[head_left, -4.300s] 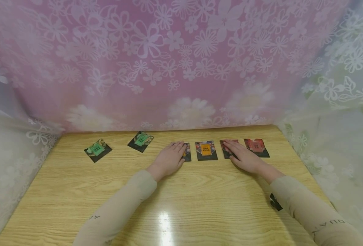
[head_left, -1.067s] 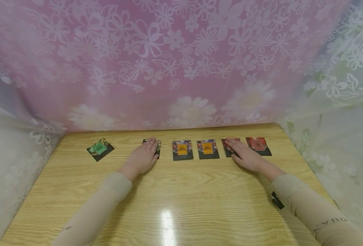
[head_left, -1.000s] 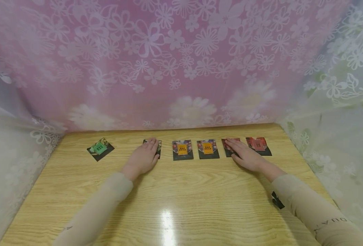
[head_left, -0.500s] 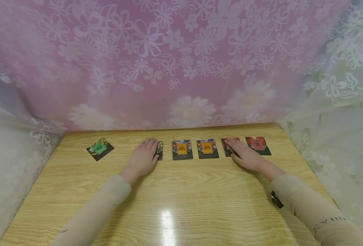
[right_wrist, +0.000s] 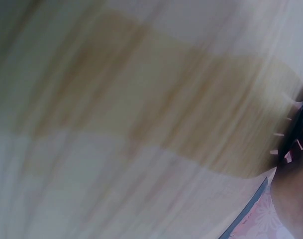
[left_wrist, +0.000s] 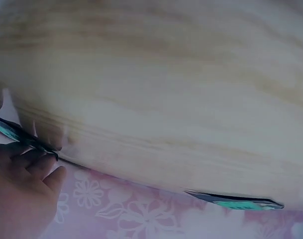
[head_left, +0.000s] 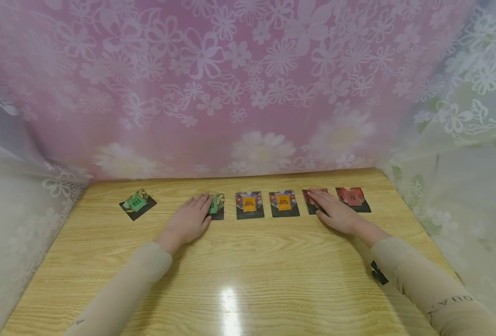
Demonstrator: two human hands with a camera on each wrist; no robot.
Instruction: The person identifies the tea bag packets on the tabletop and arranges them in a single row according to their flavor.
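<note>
In the head view my left hand (head_left: 187,219) rests with extended fingers on the left part of a flat green-labelled packet (head_left: 219,213), hiding some of it. The left wrist view has that hand (left_wrist: 24,199) at its lower left, over the dark edge of the same packet (left_wrist: 9,130). My right hand (head_left: 336,215) lies with fingers stretched over a red-labelled packet (head_left: 310,208). Another red-labelled packet (head_left: 352,199) is just right of it. Between the hands, two orange-labelled packets (head_left: 249,205) (head_left: 284,204) lie upright side by side.
Farther left, a second green-labelled packet (head_left: 137,204) lies tilted. A small black object (head_left: 379,273) is partly hidden by the right sleeve. The wooden table (head_left: 264,270) ends at a pink flowered curtain (head_left: 248,93) behind, with pale curtains at both sides.
The left hand went from the left orange-labelled packet to the tilted green-labelled one, now straight and nearer the row. Lately that hand slid slightly left, uncovering more of it. The right hand stayed.
</note>
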